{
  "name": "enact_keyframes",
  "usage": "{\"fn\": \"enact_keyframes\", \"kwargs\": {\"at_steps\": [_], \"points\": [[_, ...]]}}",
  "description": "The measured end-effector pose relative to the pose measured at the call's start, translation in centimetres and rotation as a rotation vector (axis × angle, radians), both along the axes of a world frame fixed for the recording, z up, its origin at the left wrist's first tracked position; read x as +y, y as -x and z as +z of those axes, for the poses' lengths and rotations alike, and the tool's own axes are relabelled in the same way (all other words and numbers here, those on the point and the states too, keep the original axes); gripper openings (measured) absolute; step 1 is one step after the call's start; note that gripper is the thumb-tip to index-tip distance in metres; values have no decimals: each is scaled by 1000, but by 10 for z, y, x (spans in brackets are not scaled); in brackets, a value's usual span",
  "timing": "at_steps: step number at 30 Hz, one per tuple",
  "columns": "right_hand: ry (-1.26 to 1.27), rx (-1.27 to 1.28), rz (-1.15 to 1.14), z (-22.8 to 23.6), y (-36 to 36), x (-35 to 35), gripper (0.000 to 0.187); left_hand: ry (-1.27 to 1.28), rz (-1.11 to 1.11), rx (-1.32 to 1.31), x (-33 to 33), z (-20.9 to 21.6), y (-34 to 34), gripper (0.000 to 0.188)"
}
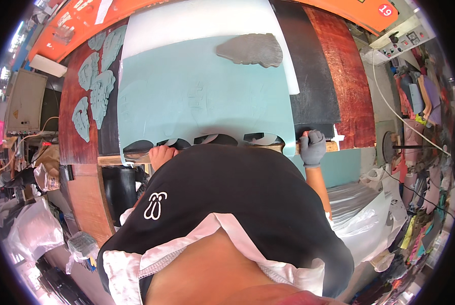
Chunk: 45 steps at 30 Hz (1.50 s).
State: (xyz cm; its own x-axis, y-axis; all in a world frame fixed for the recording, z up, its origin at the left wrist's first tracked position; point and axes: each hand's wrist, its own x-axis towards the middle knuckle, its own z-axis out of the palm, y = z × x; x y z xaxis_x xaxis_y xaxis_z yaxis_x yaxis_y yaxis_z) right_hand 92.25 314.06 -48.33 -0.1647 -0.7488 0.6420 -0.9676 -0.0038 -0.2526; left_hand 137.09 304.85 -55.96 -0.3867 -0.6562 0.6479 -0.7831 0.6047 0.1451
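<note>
A pale teal sheet lies over a dark board, its near edge scalloped where shapes have been cut out. A stack of grey cut pieces rests on its far right part. My bare left hand is at the sheet's near edge, fingers curled by the wooden edge strip. My right hand, in a grey glove, is closed in a fist at the dark board's near right corner, just right of the sheet. What either hand grips, if anything, is hidden.
Several stacks of teal cut pieces lie on the reddish-brown board at the left. An orange machine beam spans the far side. A control panel is at the far right. Clear plastic-wrapped sheets lie right of me.
</note>
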Motion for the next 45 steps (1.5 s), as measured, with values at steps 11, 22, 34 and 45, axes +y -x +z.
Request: {"fn": "enact_keyframes", "kwargs": {"at_steps": [11, 22, 34, 45], "points": [[113, 38, -73, -19, 7, -4, 13, 137, 55, 87, 8, -3, 13, 9], [0, -171, 81, 6, -7, -6, 20, 183, 87, 167, 12, -7, 10, 11], [209, -698, 320, 120, -53, -37, 32, 209, 90, 215, 15, -4, 8, 13], [-103, 229, -110, -10, -8, 17, 24, 188, 77, 197, 11, 3, 5, 12]]}}
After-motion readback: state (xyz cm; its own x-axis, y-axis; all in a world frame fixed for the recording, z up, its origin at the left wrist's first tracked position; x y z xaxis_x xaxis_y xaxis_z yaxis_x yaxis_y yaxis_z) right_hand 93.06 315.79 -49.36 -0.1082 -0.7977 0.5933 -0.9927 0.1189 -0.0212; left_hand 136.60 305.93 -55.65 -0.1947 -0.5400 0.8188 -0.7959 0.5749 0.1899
